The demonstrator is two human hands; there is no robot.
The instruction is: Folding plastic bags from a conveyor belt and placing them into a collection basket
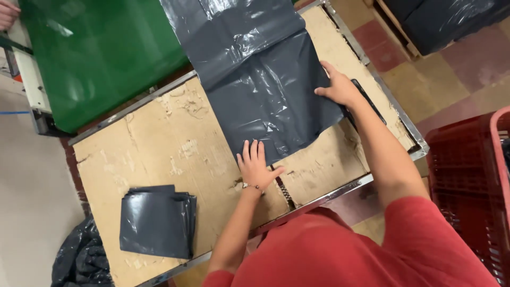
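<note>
- A person in a red shirt stands at the near edge of a metal-framed work table (340, 192) whose top is covered with worn, torn cardboard (164, 149).
- A large dark grey plastic bag (265, 90) lies flat across the middle of the table, running from the far edge down towards the near edge.
- The left hand (256, 166) rests palm down on the bag's near edge, fingers spread and straight, pinning the film to the cardboard; it clasps nothing.
- The right hand (340, 87) presses flat on the bag's right edge, near the table's right side, fingers open, not gripping.
- A thin black strip (369, 101) lies just beside the right hand, partly under the bag; what it is cannot be told.
- A stack of folded grey bags (158, 222) sits near the table's near left corner, well apart from both hands.
- A green plastic sheet (101, 58) hangs past the far left corner, and another person's hand (7, 13) shows at the far left.
- A red crate (467, 186) stands on the floor to the right.
- To fold this well, judging from the wrinkles, both palms should stay flat, smooth trapped air outward, and line up edges squarely before creasing, since the slick film looks likely to slide.
</note>
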